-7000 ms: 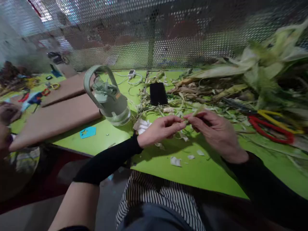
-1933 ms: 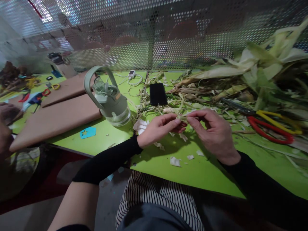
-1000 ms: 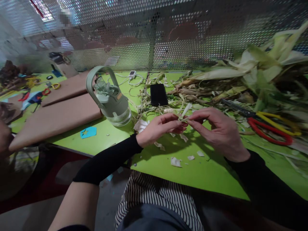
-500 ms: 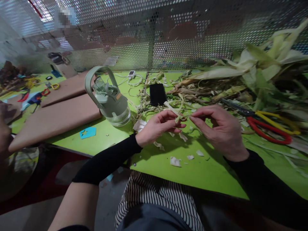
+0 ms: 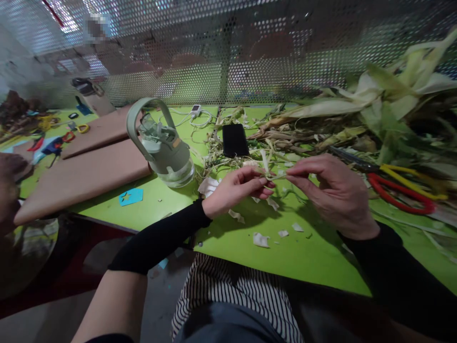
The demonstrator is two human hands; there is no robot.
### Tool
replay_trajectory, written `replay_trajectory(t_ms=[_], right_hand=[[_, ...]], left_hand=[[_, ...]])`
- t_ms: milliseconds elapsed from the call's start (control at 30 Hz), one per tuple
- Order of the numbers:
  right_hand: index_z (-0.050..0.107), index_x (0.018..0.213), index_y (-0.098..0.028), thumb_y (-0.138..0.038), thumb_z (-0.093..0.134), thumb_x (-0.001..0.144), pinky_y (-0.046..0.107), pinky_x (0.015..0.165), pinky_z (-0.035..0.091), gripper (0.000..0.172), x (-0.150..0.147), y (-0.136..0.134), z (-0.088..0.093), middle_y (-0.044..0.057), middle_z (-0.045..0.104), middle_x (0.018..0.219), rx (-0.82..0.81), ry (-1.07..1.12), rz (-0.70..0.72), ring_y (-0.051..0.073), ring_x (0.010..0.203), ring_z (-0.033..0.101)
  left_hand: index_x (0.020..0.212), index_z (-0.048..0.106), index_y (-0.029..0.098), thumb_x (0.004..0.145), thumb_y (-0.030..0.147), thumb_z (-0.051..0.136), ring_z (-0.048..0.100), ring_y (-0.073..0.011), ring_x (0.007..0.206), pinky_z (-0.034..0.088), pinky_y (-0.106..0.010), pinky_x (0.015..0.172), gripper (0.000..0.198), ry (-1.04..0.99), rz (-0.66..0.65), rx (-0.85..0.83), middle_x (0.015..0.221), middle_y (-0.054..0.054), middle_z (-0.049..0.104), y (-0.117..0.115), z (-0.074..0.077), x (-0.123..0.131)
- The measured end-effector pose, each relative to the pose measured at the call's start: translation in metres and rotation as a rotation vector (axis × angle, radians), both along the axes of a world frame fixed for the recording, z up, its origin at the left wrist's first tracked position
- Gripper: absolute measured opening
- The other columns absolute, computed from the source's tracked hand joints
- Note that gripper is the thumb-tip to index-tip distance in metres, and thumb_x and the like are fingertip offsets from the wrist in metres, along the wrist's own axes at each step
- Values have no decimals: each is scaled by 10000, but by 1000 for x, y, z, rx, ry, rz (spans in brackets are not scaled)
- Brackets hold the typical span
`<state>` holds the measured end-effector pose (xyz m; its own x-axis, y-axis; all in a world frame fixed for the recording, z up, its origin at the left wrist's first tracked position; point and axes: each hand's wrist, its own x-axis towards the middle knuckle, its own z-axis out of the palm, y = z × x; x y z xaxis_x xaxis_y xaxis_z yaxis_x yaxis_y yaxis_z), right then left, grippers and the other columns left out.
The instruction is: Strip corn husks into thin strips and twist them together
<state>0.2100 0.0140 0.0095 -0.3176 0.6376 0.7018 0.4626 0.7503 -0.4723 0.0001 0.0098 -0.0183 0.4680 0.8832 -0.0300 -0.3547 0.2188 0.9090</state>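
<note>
Above the green table (image 5: 310, 252), my left hand (image 5: 237, 190) and my right hand (image 5: 332, 193) each pinch one end of a thin pale corn-husk strip (image 5: 276, 177). The strip is stretched between the fingertips of both hands, and a short loose end of it sticks up near my left thumb. Small torn husk scraps (image 5: 260, 239) lie on the table under my hands. Black sleeves cover both my forearms.
A pile of corn husks (image 5: 374, 109) fills the back right. Red-and-yellow scissors (image 5: 403, 190) lie right of my hand. A black phone (image 5: 234, 139) and a green-handled water jug (image 5: 162, 145) stand behind. Brown boards (image 5: 82, 174) lie left, a perforated metal screen (image 5: 228, 52) behind.
My hands have drawn a little apart, pulling the husk strip taut between them. My right hand has shifted slightly to the right. The loose end now points up near my left thumb.
</note>
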Motion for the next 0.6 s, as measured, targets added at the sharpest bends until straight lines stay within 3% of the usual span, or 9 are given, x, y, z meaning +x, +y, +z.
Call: replay_trajectory(t_ms=[100, 200, 400, 600], right_hand=[[736, 910, -271, -267, 738, 908, 350, 748, 592, 5, 2, 1, 1, 28, 762, 902, -190, 46, 56, 196, 820, 705], [730, 898, -259, -322, 733, 902, 338, 715, 586, 63, 0, 2, 1, 25, 757, 870, -336, 72, 78, 187, 772, 697], [724, 871, -268, -297, 734, 892, 363, 705, 567, 37, -4, 1, -1, 19, 755, 839, -181, -16, 91, 200, 760, 691], [726, 921, -317, -304, 711, 927, 365, 676, 594, 21, -5, 2, -4, -9, 758, 867, -234, 34, 104, 204, 754, 710]], left_hand=[[951, 664, 122, 853, 309, 767, 717, -136, 811, 567, -383, 913, 235, 39, -97, -48, 940, -73, 769, -2, 3, -1], [950, 665, 122, 864, 284, 756, 726, -144, 813, 569, -393, 931, 205, 2, -137, -98, 943, -85, 774, -4, 4, 0], [945, 633, 131, 885, 282, 726, 733, -135, 773, 589, -339, 856, 187, -88, -22, -54, 868, -47, 757, 0, -2, 1], [906, 616, 135, 900, 288, 716, 713, -117, 743, 578, -354, 868, 183, -21, -133, -102, 917, -69, 774, -4, 4, 1]])
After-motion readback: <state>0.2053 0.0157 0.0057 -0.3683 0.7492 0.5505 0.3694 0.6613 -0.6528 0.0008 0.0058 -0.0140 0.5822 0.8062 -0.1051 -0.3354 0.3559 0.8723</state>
